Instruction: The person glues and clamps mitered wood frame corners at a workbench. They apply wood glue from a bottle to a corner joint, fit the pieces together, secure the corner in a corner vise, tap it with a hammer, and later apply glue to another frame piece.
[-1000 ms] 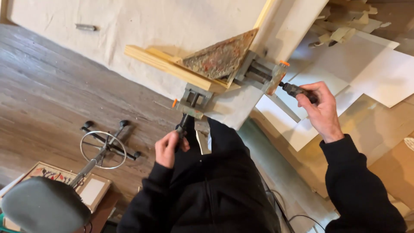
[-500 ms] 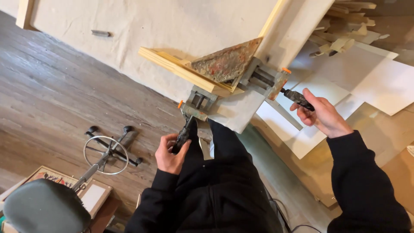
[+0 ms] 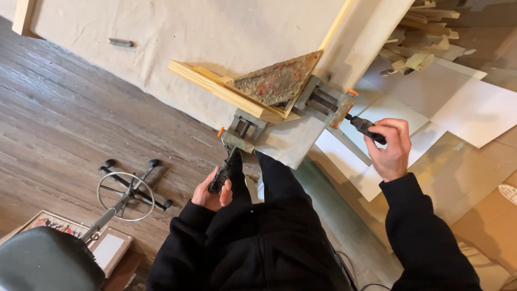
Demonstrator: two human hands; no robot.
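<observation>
At the edge of a paper-covered worktable (image 3: 161, 37), a grey metal corner clamp (image 3: 280, 121) holds two pale wooden frame strips (image 3: 215, 89) meeting at a right angle, with a rust-mottled triangular plate (image 3: 277, 81) lying on top of the joint. Two screw handles stick out from the clamp toward the person, one on each side of the corner.

Below the clamp's near jaw, the left hand (image 3: 211, 194) is closed around the left screw handle (image 3: 221, 175), a dark grip that hangs down over the wooden floor (image 3: 59, 118). To the right of the clamp, the right hand (image 3: 393, 148) is wrapped around the right screw handle (image 3: 366, 126), fingers curled over it and thumb on top, just past the orange tip of the screw. So the clamp sits between the two hands and above them, closer to the right one.

Both arms wear black sleeves. White boards (image 3: 463, 108) and wood offcuts (image 3: 425, 32) lie beyond the right hand. A stool (image 3: 48, 264) with a grey seat and a wheeled base stands at lower left, next to a framed picture (image 3: 54, 223) on the floor.
</observation>
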